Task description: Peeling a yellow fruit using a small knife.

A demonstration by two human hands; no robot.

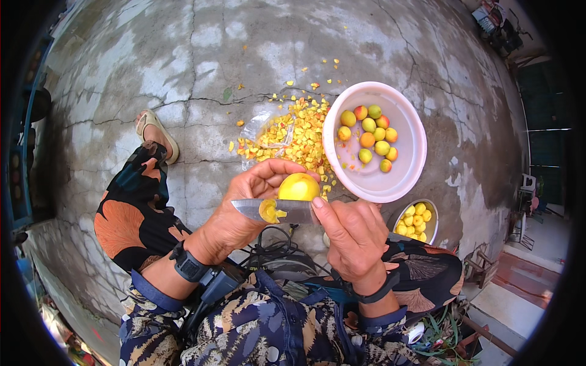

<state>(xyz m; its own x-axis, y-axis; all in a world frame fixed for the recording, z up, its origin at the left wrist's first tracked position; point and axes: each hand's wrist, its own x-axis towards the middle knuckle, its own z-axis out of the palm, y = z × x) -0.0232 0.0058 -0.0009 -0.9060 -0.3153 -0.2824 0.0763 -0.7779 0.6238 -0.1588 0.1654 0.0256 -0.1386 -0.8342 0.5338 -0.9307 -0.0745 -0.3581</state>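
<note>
My left hand (242,201) holds a yellow, mostly peeled fruit (298,186) in its fingers. A knife (293,212) is gripped in my right hand (359,238), its blade lying level across the near side of the fruit and pointing left. Bits of yellow peel cling to the blade. Beyond my hands, many peel pieces (302,132) lie heaped on the ground, partly over a clear plastic bag (256,126). A pale pink plastic basin (412,183) with several unpeeled yellow-red fruits stands to the right of the heap. Nearer, a metal bowl (435,224) holds several peeled yellow fruits.
The ground is cracked concrete (219,59). My sandalled foot (155,132) rests at the left. Black cables (274,247) lie below my hands. Green leaves (442,334) and a wooden stool (480,270) are at the lower right. A blue metal frame (29,137) stands at the far left.
</note>
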